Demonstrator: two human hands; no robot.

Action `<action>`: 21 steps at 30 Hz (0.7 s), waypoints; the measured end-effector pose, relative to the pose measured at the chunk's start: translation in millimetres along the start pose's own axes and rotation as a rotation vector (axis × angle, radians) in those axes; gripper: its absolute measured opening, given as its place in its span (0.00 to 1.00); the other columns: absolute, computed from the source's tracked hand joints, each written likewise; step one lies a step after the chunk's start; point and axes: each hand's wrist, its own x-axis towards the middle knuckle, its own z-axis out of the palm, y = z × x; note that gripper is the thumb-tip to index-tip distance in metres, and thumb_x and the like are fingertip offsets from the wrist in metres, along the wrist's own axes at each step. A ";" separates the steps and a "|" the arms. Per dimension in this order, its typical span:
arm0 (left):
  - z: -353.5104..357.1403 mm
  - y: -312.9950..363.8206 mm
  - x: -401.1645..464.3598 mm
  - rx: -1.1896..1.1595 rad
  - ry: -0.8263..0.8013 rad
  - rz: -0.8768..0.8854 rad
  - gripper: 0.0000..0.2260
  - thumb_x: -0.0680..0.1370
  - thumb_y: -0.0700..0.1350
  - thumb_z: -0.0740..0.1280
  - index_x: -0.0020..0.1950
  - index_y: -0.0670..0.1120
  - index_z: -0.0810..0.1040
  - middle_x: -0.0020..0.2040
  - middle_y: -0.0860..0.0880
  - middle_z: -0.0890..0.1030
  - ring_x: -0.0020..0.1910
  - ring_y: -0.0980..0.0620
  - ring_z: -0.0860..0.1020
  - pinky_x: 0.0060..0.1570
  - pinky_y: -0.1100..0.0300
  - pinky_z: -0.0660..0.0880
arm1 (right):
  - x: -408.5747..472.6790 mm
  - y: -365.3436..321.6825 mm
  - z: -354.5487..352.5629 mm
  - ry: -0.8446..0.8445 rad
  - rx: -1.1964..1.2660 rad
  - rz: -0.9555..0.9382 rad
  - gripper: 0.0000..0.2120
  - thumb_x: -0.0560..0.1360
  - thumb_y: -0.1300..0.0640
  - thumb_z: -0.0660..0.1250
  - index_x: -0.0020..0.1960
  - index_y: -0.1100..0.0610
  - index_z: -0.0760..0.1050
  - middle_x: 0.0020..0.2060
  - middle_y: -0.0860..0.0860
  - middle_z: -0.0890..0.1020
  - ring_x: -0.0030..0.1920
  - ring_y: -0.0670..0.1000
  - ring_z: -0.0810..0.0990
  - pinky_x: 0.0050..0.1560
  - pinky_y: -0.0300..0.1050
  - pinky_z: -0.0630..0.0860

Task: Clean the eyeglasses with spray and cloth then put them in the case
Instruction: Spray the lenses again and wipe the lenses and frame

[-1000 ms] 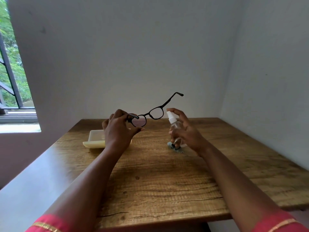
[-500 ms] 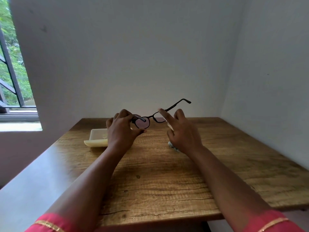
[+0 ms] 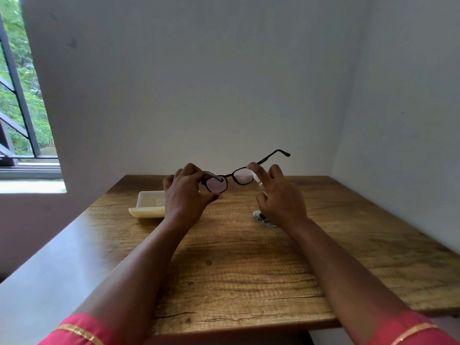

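Window (image 3: 22, 95): far left; dark metal bars, green foliage behind, pale sill below.

Case (image 3: 149, 204): cream, shallow rectangular tray shape with rounded corners, smooth plastic-looking finish; lies open on the table's far left part, partly hidden by the left wrist.

Table (image 3: 236, 282): wood-grain top, warm brown, rough streaked pattern, straight edges; set against plain matt white walls.

Left hand (image 3: 185, 195): raised above the table, fingers curled, thumb below; pinches the left end of the eyeglasses at the hinge.

Eyeglasses (image 3: 229, 179): thin black frame, rounded lenses, held in the air between the two hands; the far temple arm juts up and right, unfolded.

Right hand (image 3: 281, 197): index and middle fingers extended upward, lower fingers curled round a spray bottle (image 3: 258, 181); clear body and white top barely show beside the palm, just at the right lens.

Cloth (image 3: 261, 217): pale blue-grey, crumpled soft fabric, on the table beneath the right hand.

Sleeves (image 3: 74, 329): red fabric with gold trim, at the bottom corners.
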 end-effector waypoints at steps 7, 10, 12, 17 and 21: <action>0.2 -0.1 0.0 -0.002 -0.007 0.006 0.22 0.64 0.56 0.77 0.56 0.53 0.82 0.52 0.55 0.75 0.56 0.52 0.72 0.55 0.58 0.58 | -0.6 -1.1 -0.3 0.061 0.066 0.043 0.32 0.72 0.60 0.65 0.74 0.44 0.61 0.46 0.48 0.67 0.28 0.45 0.66 0.22 0.35 0.62; -0.6 0.8 -0.3 -0.005 -0.008 0.006 0.22 0.65 0.57 0.77 0.57 0.53 0.81 0.52 0.55 0.75 0.56 0.53 0.72 0.55 0.58 0.58 | -1.8 -5.8 -1.1 0.059 0.112 -0.002 0.35 0.72 0.60 0.65 0.75 0.42 0.57 0.46 0.47 0.67 0.30 0.44 0.68 0.22 0.35 0.65; -0.5 2.0 -0.9 0.010 -0.008 0.005 0.22 0.65 0.57 0.77 0.57 0.53 0.81 0.53 0.55 0.75 0.56 0.52 0.72 0.56 0.57 0.59 | -2.2 -11.3 -1.7 0.013 0.120 -0.057 0.36 0.72 0.59 0.65 0.75 0.40 0.55 0.48 0.48 0.69 0.33 0.46 0.71 0.23 0.37 0.70; 0.0 3.0 -2.4 0.005 -0.002 0.024 0.22 0.65 0.57 0.77 0.57 0.53 0.81 0.52 0.55 0.75 0.55 0.52 0.72 0.56 0.56 0.61 | -1.9 -23.3 1.8 -0.051 0.072 -0.166 0.35 0.72 0.56 0.66 0.74 0.39 0.55 0.49 0.49 0.70 0.35 0.49 0.73 0.25 0.40 0.72; -0.4 3.8 -2.3 0.005 -0.004 0.031 0.22 0.65 0.57 0.77 0.57 0.52 0.81 0.52 0.55 0.75 0.55 0.52 0.72 0.56 0.55 0.61 | -0.8 -22.7 4.7 -0.046 0.068 -0.175 0.35 0.72 0.58 0.66 0.74 0.40 0.56 0.49 0.49 0.69 0.34 0.50 0.74 0.25 0.41 0.74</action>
